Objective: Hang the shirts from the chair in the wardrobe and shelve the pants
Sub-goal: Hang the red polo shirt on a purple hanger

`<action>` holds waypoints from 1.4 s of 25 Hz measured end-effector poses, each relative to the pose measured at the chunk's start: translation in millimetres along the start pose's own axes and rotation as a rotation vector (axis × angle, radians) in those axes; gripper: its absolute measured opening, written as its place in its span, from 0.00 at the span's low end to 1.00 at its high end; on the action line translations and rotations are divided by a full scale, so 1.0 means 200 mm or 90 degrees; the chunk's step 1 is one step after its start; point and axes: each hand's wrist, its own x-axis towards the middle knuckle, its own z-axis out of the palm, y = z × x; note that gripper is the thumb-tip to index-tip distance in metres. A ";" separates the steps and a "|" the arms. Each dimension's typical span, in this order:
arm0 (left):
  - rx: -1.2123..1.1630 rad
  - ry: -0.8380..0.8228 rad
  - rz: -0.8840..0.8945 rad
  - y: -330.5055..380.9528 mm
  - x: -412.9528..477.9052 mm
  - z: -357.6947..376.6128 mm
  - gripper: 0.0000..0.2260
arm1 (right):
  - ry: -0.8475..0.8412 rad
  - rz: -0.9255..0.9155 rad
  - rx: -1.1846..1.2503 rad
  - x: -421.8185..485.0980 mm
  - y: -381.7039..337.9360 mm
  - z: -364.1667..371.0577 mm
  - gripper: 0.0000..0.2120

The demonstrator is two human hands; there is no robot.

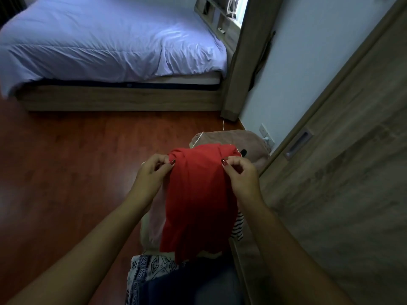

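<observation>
A red shirt [195, 201] hangs in front of me, held up by its top edge. My left hand [154, 172] pinches its left corner and my right hand [239, 175] pinches its right corner. Under the shirt lies a pile of clothes: a pale pink garment [156, 219], a black-and-white striped piece [239, 225], a white patterned cloth [152, 269] and dark blue fabric [193, 285]. The chair beneath them is hidden. The closed wooden wardrobe door [343, 194] with a recessed handle [298, 143] stands at my right.
A bed with a pale blue cover [105, 40] on a wooden frame fills the far side. A brown plush cushion [242, 142] and a white cable [199, 137] lie on the red-brown wood floor [66, 161]. A wall socket [267, 135] sits low on the right wall.
</observation>
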 end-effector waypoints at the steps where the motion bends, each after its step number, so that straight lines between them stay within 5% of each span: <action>1: -0.062 -0.024 0.009 0.00 -0.03 0.00 0.10 | -0.031 0.041 0.084 -0.03 -0.02 -0.01 0.04; 4: -0.240 -0.092 -0.015 -0.04 -0.09 -0.01 0.12 | -0.115 0.158 0.345 -0.12 -0.01 -0.05 0.07; 6: -0.341 -0.090 -0.079 -0.06 -0.08 -0.02 0.13 | -0.122 0.189 0.376 -0.15 0.02 -0.04 0.05; 8: -0.414 -0.066 -0.156 -0.08 -0.06 -0.02 0.03 | -0.094 0.235 0.310 -0.13 0.04 0.00 0.07; 11: -0.360 -0.042 -0.253 -0.05 0.00 -0.02 0.25 | -0.122 0.232 0.169 -0.09 -0.01 0.03 0.14; 13: -0.332 -0.003 -0.285 -0.01 0.04 -0.01 0.28 | -0.134 0.189 0.163 -0.06 -0.06 0.02 0.08; 18: -0.372 -0.063 -0.246 0.14 0.01 0.05 0.12 | -0.118 0.223 0.568 -0.13 -0.07 -0.10 0.11; 21: -0.364 -0.142 -0.186 0.26 -0.07 0.09 0.16 | -0.101 0.277 0.689 -0.21 -0.08 -0.21 0.08; 24: -0.326 -0.292 -0.114 0.39 -0.21 0.20 0.24 | -0.111 0.293 0.719 -0.31 -0.13 -0.37 0.25; 29: -0.191 -0.507 -0.051 0.55 -0.53 0.54 0.21 | -0.108 0.210 0.673 -0.60 -0.19 -0.76 0.14; 32: -0.270 -0.632 -0.121 0.57 -0.74 0.77 0.12 | -0.077 0.134 0.713 -0.88 -0.19 -1.12 0.24; 35: -0.292 -0.696 -0.217 0.58 -1.04 1.07 0.20 | -0.029 0.069 0.723 -1.22 -0.23 -1.49 0.25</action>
